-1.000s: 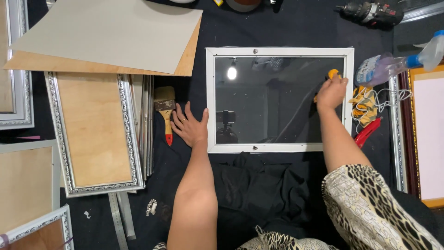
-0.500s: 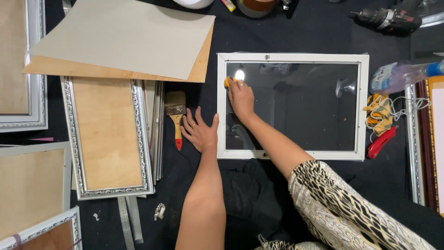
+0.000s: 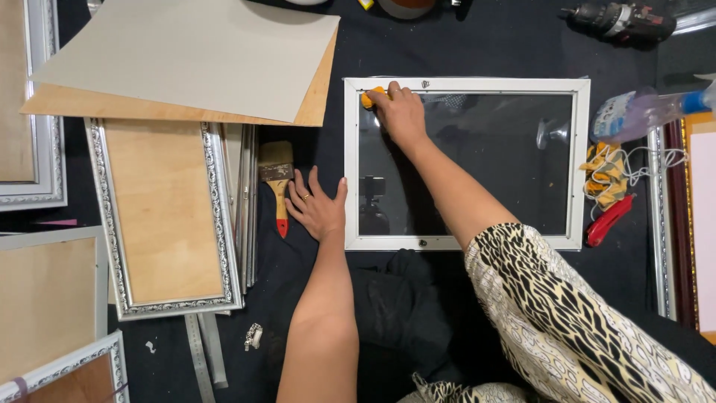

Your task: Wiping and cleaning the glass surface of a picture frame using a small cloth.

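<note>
Head view: white frame w/ glass pane lies flat on dark worktop; glass looks fragile and slick, frame stiff, prob. light, so best gripped by the side rails, not the pane; right hand clenched on small orange pad at pane's 10 o'clock corner; left hand released, spread flat, touching frame's 8 o'clock edge; paintbrush just beside at 9

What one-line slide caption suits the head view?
Right hand presses an orange pad on the white frame's glass corner; left hand steadies its edge.
</note>
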